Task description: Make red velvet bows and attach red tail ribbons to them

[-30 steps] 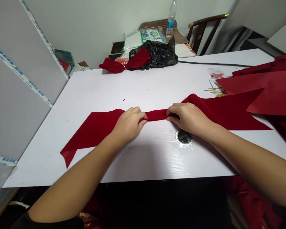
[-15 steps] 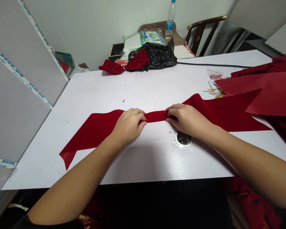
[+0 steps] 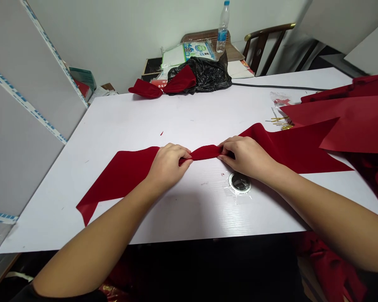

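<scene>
A wide dark red velvet ribbon (image 3: 122, 172) lies across the white table (image 3: 189, 218), its middle gathered into a narrow band between my hands. My left hand (image 3: 170, 165) is closed, pinching the gathered part on the left. On the right, my right hand (image 3: 244, 155) pinches the same ribbon between thumb and fingers. Both ribbon ends spread out flat, the left one slanting toward the table's front and the right one ending in a V notch. The fingertips partly hide the folds they grip.
A finished-looking red bow (image 3: 164, 86) rests by a black plastic bag (image 3: 209, 75) at the back. Gold twist ties (image 3: 283, 123) and more red ribbon pieces (image 3: 355, 113) lie at right. A round cable hole (image 3: 240, 182) sits near my right hand. Behind stands a water bottle (image 3: 222, 29).
The band between my hands is pinched narrower at my left fingertips and bulges a little in the middle. Both hands stay on the ribbon; the view has shifted slightly.
</scene>
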`<state>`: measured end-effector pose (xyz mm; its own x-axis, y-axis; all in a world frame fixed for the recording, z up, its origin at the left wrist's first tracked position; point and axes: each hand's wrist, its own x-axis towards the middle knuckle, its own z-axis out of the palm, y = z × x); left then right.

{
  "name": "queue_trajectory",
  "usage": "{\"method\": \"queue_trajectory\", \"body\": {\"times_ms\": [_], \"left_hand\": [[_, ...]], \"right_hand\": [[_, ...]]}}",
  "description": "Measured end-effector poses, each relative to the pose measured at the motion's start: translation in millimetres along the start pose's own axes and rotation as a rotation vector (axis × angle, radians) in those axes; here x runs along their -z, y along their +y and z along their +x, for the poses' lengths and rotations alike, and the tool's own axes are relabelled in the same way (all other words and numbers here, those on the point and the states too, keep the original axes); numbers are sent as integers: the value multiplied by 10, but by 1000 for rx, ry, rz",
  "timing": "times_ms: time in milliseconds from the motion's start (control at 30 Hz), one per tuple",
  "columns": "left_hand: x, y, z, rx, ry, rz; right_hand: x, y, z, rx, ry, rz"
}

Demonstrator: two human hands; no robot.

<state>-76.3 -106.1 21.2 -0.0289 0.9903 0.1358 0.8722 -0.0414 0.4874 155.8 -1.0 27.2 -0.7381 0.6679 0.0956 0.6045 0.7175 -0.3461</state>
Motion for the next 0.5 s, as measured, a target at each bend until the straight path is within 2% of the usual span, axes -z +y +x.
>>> {"method": "queue_trajectory", "body": {"times_ms": [300,500], "left_hand": [[19,-1,13,28,31,49],[43,6,12,78,40,-12]], "right_hand": [[-2,8,10,-65,27,6],[-15,18,-7,-61,36,-66]]}}
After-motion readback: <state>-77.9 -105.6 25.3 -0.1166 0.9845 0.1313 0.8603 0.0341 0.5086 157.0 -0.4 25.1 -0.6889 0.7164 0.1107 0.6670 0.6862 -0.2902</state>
